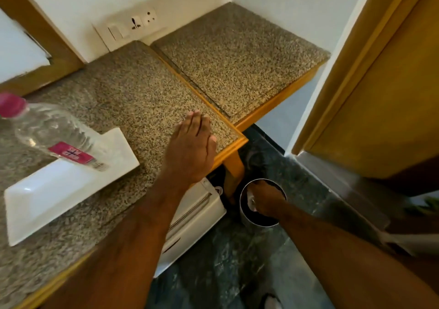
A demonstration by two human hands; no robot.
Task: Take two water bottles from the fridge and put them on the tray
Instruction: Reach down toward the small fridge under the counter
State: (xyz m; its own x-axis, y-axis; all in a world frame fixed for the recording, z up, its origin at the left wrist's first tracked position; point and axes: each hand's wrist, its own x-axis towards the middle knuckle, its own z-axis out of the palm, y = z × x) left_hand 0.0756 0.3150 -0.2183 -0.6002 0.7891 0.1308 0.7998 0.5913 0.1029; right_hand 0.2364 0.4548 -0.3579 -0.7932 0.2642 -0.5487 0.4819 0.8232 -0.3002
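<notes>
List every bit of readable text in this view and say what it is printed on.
Pink label on the water bottle: white lettering, too blurred to read.
Small print below that label: too small to read.
Round mark on the white appliance under the counter: unreadable.
Nothing else carries text.

The clear plastic water bottle with the pink cap (54,132) is getting clipped by the left edge, and its label print is blurring out. The right hand (266,198) is sitting over the round steel bin (247,216), so its grip is hiding; can't tell what's inside.
</notes>
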